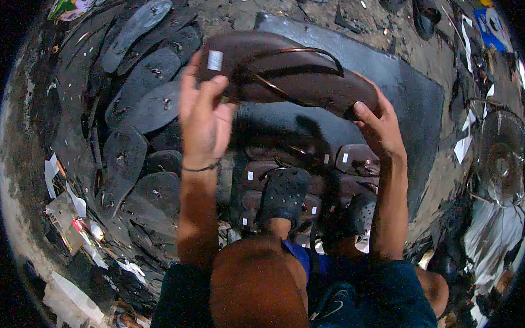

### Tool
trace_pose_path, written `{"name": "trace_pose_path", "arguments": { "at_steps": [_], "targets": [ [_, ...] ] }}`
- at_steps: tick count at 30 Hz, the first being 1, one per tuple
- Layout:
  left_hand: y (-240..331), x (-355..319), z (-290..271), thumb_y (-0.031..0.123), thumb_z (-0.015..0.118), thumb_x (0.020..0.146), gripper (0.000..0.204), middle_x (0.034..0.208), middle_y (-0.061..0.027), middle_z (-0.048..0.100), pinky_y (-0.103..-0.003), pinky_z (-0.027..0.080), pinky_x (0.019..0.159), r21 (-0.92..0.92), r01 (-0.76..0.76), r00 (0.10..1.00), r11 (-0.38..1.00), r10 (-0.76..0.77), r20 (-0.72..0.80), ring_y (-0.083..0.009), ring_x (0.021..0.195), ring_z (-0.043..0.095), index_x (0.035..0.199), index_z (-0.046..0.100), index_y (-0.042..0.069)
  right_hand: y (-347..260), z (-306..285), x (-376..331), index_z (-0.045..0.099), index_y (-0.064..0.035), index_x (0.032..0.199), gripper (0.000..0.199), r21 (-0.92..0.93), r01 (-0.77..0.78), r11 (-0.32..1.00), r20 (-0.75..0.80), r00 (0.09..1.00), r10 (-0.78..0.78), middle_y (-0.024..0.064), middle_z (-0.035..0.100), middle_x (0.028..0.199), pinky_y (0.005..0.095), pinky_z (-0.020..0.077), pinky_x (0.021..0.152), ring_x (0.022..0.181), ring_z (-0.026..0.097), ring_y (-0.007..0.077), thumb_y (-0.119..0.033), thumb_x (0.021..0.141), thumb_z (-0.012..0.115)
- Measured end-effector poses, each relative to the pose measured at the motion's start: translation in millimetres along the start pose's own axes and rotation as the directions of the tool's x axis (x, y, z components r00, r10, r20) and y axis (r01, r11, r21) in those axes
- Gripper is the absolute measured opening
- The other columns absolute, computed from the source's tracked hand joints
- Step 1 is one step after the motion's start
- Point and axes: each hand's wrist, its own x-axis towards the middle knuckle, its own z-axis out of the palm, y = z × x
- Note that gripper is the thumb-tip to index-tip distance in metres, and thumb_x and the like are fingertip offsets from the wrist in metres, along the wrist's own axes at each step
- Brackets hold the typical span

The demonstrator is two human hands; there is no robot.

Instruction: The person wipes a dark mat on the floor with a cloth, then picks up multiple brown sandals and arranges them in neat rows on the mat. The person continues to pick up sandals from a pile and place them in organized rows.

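Note:
I hold a dark brown flip-flop sandal (289, 72) up in front of me with both hands. It has thin shiny straps and a small white sticker at its heel end. My left hand (203, 113) grips the heel end by the sticker. My right hand (379, 125) holds the toe end, thumb on its edge. Below the raised sandal, a row of similar brown sandals (308, 171) with white stickers lies on a dark mat (415, 100). My feet in dark perforated clogs (284, 193) rest on them.
A pile of dark sandal soles (143, 96) spreads over the ground at left. Paper scraps and packaging (75, 215) lie at lower left. A small fan (503, 155) stands at right beside white wrappers. Rough dirty ground (268, 5) lies beyond.

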Motion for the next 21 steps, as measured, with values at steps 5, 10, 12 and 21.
{"name": "trace_pose_path", "arguments": {
  "at_steps": [5, 10, 12, 21],
  "targets": [
    [-63, -5, -18, 0.012, 0.067, 0.091, 0.062, 0.128, -0.0086, 0.059, -0.042, 0.046, 0.099, 0.33, 0.235, 0.972, 0.914, -0.215, -0.094, -0.0195, 0.115, 0.057, 0.147, 0.043, 0.007, 38, -33, -29, 0.054, -0.0009, 0.132, 0.049, 0.26, -0.243, 0.935, -0.015, 0.967, 0.255, 0.0122, 0.064, 0.124, 0.0449, 0.0565, 0.092, 0.112, 0.064, 0.0247, -0.023, 0.092, 0.07],
    [-97, -16, -48, 0.017, 0.081, 0.085, 0.051, 0.108, -0.0133, 0.072, -0.03, 0.054, 0.085, 0.746, 0.096, 0.995, 0.659, -0.058, -0.076, -0.0162, 0.096, 0.069, 0.125, 0.06, -0.009, 110, -43, -38, 0.056, 0.0016, 0.129, 0.055, 0.165, -0.289, 0.943, -0.161, 0.935, 0.315, 0.0131, 0.067, 0.117, 0.0372, 0.0543, 0.094, 0.106, 0.066, 0.0241, -0.027, 0.088, 0.078],
    [-107, -14, -68, 0.019, 0.082, 0.084, 0.051, 0.104, -0.0137, 0.073, -0.03, 0.056, 0.082, 0.862, 0.082, 0.996, 0.5, -0.024, -0.081, -0.0163, 0.091, 0.07, 0.123, 0.063, -0.009, 138, -42, -38, 0.056, -0.0004, 0.128, 0.062, -0.033, -0.291, 0.956, -0.323, 0.909, 0.265, 0.0126, 0.068, 0.114, 0.0345, 0.0532, 0.088, 0.102, 0.065, 0.0219, -0.031, 0.082, 0.084],
    [-130, -9, -77, 0.029, 0.086, 0.077, 0.055, 0.099, -0.0171, 0.075, -0.033, 0.057, 0.078, 0.97, 0.042, 0.997, 0.239, 0.051, -0.056, -0.0226, 0.087, 0.074, 0.117, 0.068, -0.004, 159, -46, -40, 0.068, -0.0024, 0.109, 0.058, -0.596, -0.274, 0.755, -0.517, 0.85, -0.099, 0.0155, 0.07, 0.105, 0.0389, 0.0519, 0.086, 0.094, 0.066, 0.0292, -0.043, 0.072, 0.088]
  ]
}}
